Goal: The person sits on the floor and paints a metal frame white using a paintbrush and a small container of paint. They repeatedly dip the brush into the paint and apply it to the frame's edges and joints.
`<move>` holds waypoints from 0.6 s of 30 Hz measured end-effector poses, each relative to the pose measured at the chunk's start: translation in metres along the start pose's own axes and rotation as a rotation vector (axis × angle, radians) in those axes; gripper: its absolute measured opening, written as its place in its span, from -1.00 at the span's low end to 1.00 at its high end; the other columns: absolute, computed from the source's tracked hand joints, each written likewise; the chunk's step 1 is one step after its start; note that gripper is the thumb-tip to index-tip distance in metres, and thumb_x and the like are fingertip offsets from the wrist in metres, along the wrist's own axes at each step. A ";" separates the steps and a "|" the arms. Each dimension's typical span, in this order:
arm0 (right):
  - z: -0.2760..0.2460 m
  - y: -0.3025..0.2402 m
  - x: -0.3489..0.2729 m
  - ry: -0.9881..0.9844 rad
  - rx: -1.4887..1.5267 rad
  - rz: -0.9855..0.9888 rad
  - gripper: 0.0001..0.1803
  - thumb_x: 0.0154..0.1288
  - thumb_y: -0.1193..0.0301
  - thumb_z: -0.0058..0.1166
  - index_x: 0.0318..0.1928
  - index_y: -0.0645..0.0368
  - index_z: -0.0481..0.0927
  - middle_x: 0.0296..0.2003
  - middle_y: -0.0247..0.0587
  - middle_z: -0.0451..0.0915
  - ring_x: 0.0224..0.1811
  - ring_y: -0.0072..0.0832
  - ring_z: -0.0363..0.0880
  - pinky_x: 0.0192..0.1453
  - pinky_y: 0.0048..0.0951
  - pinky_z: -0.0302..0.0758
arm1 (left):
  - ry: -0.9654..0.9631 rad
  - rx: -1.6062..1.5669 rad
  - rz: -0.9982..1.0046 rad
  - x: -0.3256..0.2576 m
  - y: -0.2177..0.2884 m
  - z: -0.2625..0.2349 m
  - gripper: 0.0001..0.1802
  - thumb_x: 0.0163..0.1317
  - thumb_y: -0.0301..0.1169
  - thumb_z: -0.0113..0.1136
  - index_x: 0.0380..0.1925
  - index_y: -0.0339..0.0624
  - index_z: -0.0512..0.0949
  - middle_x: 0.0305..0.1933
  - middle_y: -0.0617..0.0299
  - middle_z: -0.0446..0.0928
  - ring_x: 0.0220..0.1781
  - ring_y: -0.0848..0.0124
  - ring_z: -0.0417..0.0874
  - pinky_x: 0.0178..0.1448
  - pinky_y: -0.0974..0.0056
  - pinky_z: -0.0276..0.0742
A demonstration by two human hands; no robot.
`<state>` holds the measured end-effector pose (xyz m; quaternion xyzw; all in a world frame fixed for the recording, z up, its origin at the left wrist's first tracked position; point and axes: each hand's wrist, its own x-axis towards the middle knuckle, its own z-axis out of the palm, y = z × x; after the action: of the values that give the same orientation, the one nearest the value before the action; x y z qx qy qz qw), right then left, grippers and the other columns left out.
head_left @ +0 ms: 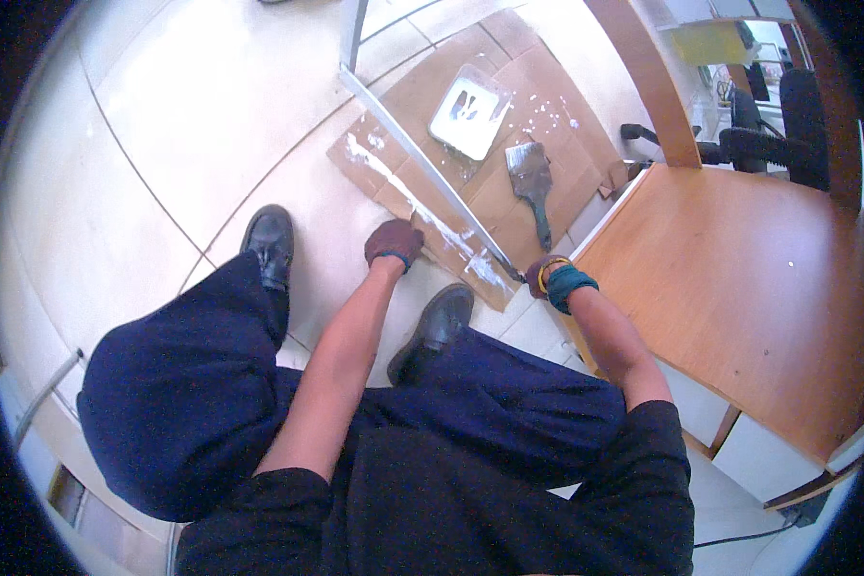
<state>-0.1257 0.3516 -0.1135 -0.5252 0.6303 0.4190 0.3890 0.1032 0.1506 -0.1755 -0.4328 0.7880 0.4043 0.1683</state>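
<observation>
Both hands wear dark maroon work gloves. My left hand [394,242] is closed at the near left edge of a flattened cardboard sheet [571,125] on the floor; whether it grips the edge is hidden. My right hand [549,274], with a green cuff and yellow band at the wrist, is closed round the dark near end of a thin grey metal bar [422,165]. The bar slants over the cardboard and meets another bar at a far corner. White paint streaks the cardboard. A wide paintbrush [529,178] lies there, beside a white paint tray [469,117] with dark patches inside.
A wooden desk [730,278] with white panels stands close on my right, a wooden upright [651,82] rising from its far end. Black chair parts [778,144] show beyond. My shoes [432,331] stand on pale floor tiles [163,106]. A black cable [749,540] runs at lower right.
</observation>
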 end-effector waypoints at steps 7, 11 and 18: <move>0.014 0.018 0.019 -0.055 0.163 -0.055 -0.65 -0.03 0.14 0.11 -0.36 0.15 0.68 -0.38 -0.07 0.65 -0.33 -0.22 0.63 -0.27 -0.15 0.50 | -0.529 0.232 0.096 0.015 0.021 -0.043 -0.65 0.10 -0.10 0.12 -0.54 -0.16 0.63 -0.50 0.11 0.60 -0.52 0.25 0.61 -0.41 0.11 0.52; -0.016 0.007 -0.005 0.005 0.168 0.024 -0.57 0.04 0.04 0.06 -0.34 0.16 0.67 -0.36 -0.08 0.66 -0.30 -0.16 0.63 -0.18 -0.16 0.50 | -0.803 0.175 0.278 -0.004 0.084 -0.089 -0.60 0.16 -0.06 0.10 -0.64 -0.14 0.56 -0.63 0.18 0.53 -0.70 0.35 0.49 -0.57 0.18 0.43; -0.051 0.020 -0.023 0.368 0.480 0.248 -0.57 0.03 0.08 0.03 -0.20 0.10 0.65 -0.23 0.03 0.62 -0.17 -0.06 0.60 -0.05 -0.16 0.51 | -0.835 0.537 1.068 0.015 0.191 -0.108 -0.72 0.19 -0.18 0.11 -0.48 -0.13 0.62 -0.56 0.15 0.57 -0.59 0.36 0.54 -0.47 0.18 0.46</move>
<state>-0.1451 0.3132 -0.0721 -0.4044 0.8301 0.2006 0.3274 -0.0529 0.1151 -0.0247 0.2572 0.8339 0.3552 0.3351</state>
